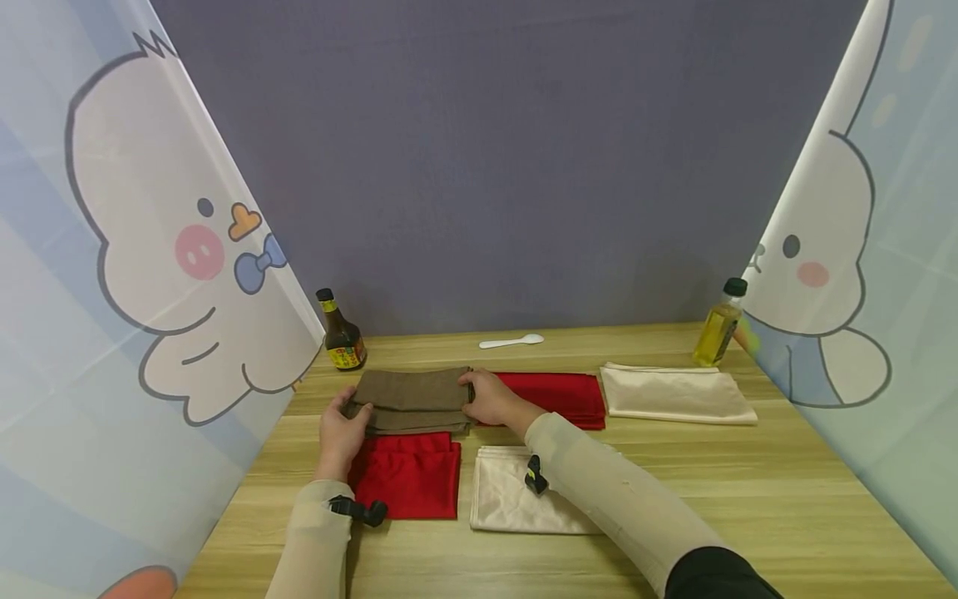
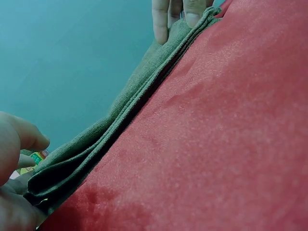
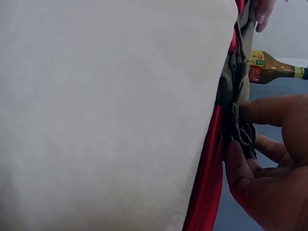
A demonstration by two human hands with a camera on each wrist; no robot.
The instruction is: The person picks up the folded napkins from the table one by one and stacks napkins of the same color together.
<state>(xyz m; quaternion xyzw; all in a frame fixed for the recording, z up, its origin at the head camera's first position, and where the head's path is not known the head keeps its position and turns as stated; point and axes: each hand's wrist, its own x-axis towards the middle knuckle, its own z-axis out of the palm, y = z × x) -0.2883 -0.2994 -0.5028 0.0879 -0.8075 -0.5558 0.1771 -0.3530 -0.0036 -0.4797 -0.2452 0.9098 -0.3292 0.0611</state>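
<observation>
A folded brown cloth [image 1: 412,391] lies at the back left of the wooden table. My left hand [image 1: 343,433] pinches its left end between thumb and fingers. At the other end, my right hand [image 1: 496,399] grips the right edge, its thumb and fingers on either side of the layers in the right wrist view. Just in front lies a folded red cloth [image 1: 412,482], which fills much of the left wrist view. A second red cloth [image 1: 557,395] is to the right of the brown one, partly behind my right hand. A cream cloth [image 1: 509,507] sits under my right forearm.
Another cream cloth [image 1: 674,395] lies at the back right, near an oil bottle [image 1: 717,333] with a dark cap. A dark sauce bottle [image 1: 344,341] stands behind the brown cloth's left end. Near the back wall is a white spoon [image 1: 512,341].
</observation>
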